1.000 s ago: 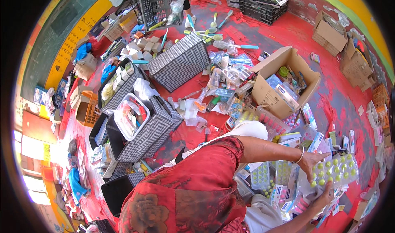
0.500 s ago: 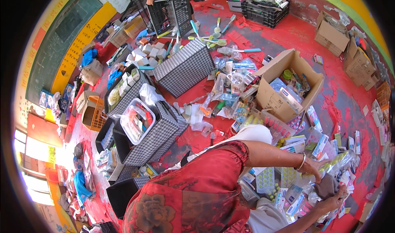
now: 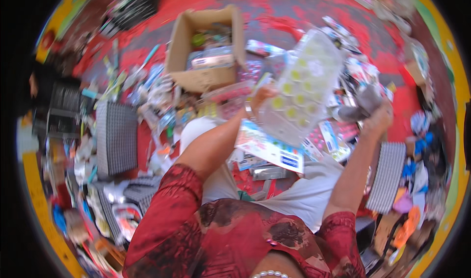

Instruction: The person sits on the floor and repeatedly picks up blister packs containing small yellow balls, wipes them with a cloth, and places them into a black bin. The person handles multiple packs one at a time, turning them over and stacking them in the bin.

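Observation:
My left hand point(image 3: 264, 95) is closed on the near-left edge of a clear blister pack point(image 3: 314, 94) with rows of round yellow-green pieces, held up tilted over the pile. Just below it a white-and-blue printed card point(image 3: 272, 150) hangs at a slant; whether it belongs to the pack I cannot tell. Off to the right, my right hand point(image 3: 380, 118) grips a crumpled grey cloth point(image 3: 368, 101). Motion smears both hands somewhat. Beneath them lie several small boxed packages and pink blister packs point(image 3: 348, 131).
An open cardboard box point(image 3: 203, 79) with mixed packages stands ahead on the left. A black-and-white patterned bin point(image 3: 116, 138) is further left, another patterned bin point(image 3: 386, 177) at my right. Loose brushes and plastic wrappings litter the red floor. A person's arm point(image 3: 33, 84) shows at the far left.
The view has swung round to the right. My hands have moved apart: the left now holds up the blister pack, while the grey cloth is in my right hand.

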{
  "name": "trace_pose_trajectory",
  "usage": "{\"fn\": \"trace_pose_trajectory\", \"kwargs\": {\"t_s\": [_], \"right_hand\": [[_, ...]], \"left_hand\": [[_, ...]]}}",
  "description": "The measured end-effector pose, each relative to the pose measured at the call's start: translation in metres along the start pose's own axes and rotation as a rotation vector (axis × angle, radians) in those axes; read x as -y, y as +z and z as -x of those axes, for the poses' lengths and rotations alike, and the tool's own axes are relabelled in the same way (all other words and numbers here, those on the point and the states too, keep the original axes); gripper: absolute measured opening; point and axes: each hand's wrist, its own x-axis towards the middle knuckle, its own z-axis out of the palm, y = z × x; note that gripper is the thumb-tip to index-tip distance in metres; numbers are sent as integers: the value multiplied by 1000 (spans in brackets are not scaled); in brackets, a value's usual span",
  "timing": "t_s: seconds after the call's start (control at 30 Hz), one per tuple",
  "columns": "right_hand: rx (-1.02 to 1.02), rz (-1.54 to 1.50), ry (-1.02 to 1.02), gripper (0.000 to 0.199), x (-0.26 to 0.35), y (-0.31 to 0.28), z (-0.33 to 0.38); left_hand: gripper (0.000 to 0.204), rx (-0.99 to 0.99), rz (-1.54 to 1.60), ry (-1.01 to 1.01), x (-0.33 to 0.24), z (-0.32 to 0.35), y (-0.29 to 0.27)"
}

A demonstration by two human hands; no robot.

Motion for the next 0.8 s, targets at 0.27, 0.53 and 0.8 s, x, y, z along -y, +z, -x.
{"fn": "trace_pose_trajectory", "kwargs": {"t_s": [0.27, 0.53, 0.8], "right_hand": [[839, 162, -871, 19, 51, 35, 111], [63, 96, -394, 19, 73, 3, 58], [185, 352, -909, 9, 52, 26, 76]], "left_hand": [[81, 159, -139, -117, -19, -2, 21], [103, -131, -564, 78, -13, -6, 80], [104, -53, -833, 39, -9, 5, 80]]}}
